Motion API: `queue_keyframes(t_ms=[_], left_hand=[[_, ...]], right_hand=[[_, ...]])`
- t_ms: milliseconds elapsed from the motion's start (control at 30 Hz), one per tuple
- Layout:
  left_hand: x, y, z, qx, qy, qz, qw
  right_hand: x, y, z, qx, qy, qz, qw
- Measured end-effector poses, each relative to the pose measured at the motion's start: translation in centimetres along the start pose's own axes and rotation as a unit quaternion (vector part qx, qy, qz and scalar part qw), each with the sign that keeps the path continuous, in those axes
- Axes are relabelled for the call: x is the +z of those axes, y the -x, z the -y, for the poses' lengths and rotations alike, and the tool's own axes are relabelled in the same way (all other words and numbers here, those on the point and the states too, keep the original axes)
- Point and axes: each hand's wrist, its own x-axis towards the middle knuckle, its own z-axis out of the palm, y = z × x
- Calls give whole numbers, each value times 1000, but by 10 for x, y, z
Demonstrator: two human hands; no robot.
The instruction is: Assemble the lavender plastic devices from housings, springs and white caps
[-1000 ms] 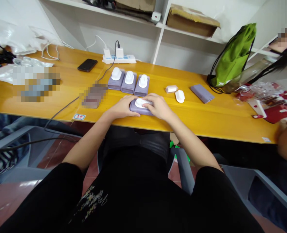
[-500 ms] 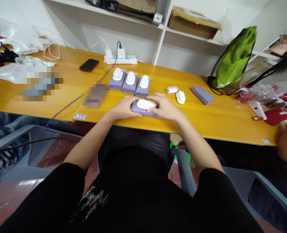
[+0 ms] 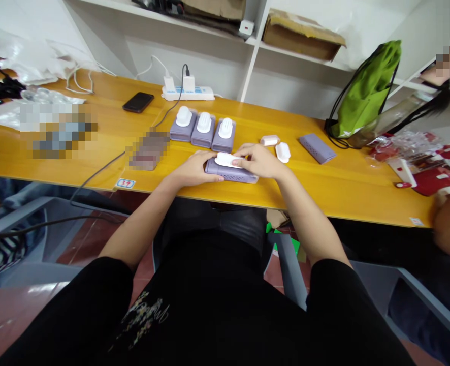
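Observation:
A purple box (image 3: 238,177) with a dotted side lies flat near the table's front edge. On its top rests a white ridged oval piece (image 3: 224,159). My left hand (image 3: 195,169) grips the box's left end, fingers behind and thumb along the front. Over the right part of the box, my right hand (image 3: 260,161) has its fingers closed on the white piece, covering that end of it. Just behind stand three similar purple boxes (image 3: 201,139) in a row, each with a white piece (image 3: 204,123) on top.
Right of my hands lie a pinkish piece (image 3: 269,140), a white oval piece (image 3: 283,152) and another purple box (image 3: 318,148). A phone (image 3: 138,102) and a power strip (image 3: 210,94) are at the back. A green bag (image 3: 367,96) leans at the right. Other people sit on both sides.
My right hand has shifted from the purple box's right end up onto the white piece, so the box's right front now shows. My left hand stays on the box.

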Motion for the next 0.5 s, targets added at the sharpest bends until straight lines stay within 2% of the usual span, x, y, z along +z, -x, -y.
queue_keyframes(t_ms=[500], left_hand=[[4, -1, 5, -29, 1, -15, 999]], right_hand=[[-7, -11, -1, 17, 35, 22, 999]])
